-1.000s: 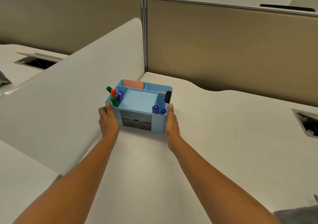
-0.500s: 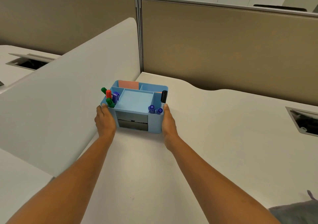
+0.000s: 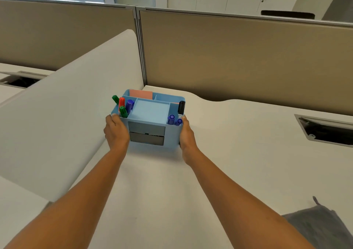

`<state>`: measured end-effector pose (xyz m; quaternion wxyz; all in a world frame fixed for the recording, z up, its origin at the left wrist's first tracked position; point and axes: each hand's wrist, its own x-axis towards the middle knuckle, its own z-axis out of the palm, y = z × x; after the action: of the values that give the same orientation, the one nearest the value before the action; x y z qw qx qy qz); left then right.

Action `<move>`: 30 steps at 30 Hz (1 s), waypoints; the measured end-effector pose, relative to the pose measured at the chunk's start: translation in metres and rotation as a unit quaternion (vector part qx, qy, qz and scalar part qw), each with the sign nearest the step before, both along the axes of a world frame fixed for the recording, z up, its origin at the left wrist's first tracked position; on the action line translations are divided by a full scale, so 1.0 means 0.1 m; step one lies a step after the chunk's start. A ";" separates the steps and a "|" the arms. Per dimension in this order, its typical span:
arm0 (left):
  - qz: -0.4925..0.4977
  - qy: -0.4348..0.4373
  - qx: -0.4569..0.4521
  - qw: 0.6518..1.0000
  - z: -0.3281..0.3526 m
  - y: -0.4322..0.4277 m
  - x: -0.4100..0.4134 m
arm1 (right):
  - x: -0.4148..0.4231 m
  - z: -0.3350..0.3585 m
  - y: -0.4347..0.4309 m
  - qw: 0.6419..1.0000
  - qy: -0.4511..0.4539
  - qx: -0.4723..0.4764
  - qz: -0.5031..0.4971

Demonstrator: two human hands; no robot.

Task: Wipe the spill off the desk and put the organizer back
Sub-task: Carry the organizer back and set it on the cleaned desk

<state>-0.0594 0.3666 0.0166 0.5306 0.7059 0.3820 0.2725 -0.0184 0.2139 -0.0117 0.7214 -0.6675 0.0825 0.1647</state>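
Smooth white desk (image 3: 248,153); boxy blue plastic organizer (image 3: 172,135), left hand (image 3: 116,132) and right hand (image 3: 187,135) gripping its sides.

both hands (image 3: 116,132) gripping blue organizer (image 3: 150,113), desk (image 3: 238,162)

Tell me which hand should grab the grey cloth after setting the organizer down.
The right hand. The cloth lies on its side of the desk, near that forearm; the left hand grips the organizer on the opposite side.
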 end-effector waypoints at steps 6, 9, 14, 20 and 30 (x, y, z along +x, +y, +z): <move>-0.048 -0.019 -0.012 0.999 0.25 -0.58 0.18 | 0.17 0.23 -0.62 0.999 -0.022 -0.007 -0.047; -0.071 -0.026 -0.015 0.997 0.35 -0.95 0.28 | 0.29 0.33 -1.01 0.997 -0.030 -0.002 -0.070; -0.103 -0.020 -0.027 0.994 0.39 -1.54 0.48 | 0.47 0.42 -1.67 0.995 -0.046 -0.005 -0.087; -0.145 -0.012 -0.039 0.989 0.35 -2.37 0.73 | 0.67 0.44 -2.53 0.993 -0.040 -0.016 -0.110; -0.190 0.000 -0.055 0.980 0.11 -3.38 1.05 | 0.91 0.22 -3.58 0.986 -0.031 -0.008 -0.166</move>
<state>0.0453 0.0287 0.0279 0.6106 0.7356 0.2550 0.1450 0.0722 -0.1445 0.0102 0.7359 -0.6550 0.1705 0.0214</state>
